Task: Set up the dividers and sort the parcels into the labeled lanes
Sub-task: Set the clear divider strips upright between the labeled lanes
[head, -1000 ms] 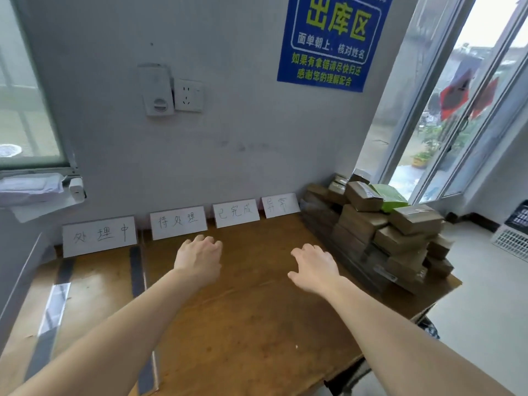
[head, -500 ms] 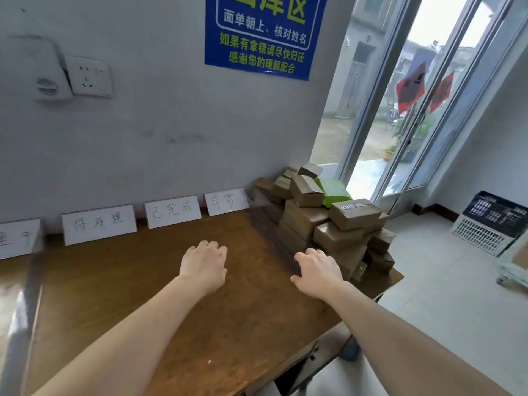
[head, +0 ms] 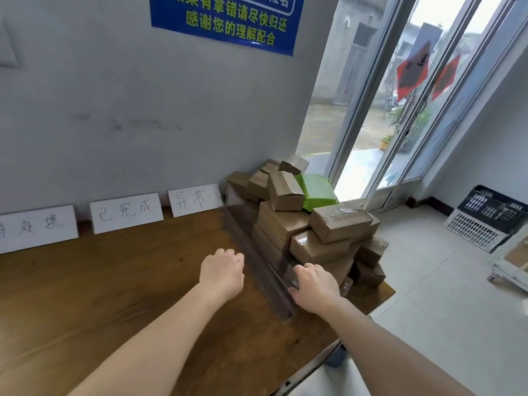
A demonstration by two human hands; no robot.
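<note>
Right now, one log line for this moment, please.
left hand: loosely curled, empty, beside divider | right hand: on divider's near end, grip unclear | parcels: piled right of divider, unsorted

Soft daylight, wide-angle edge distortion

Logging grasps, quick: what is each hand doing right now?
Left hand: loosely curled, holding nothing.
Right hand: gripping the long clear plastic divider.

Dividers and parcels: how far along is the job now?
Done: white handwritten label cards stand against the wall. In hand: the right hand touches the clear plastic dividers; the left hand hovers beside. Left: no lane divided; brown cardboard parcels lie piled, unsorted.
</note>
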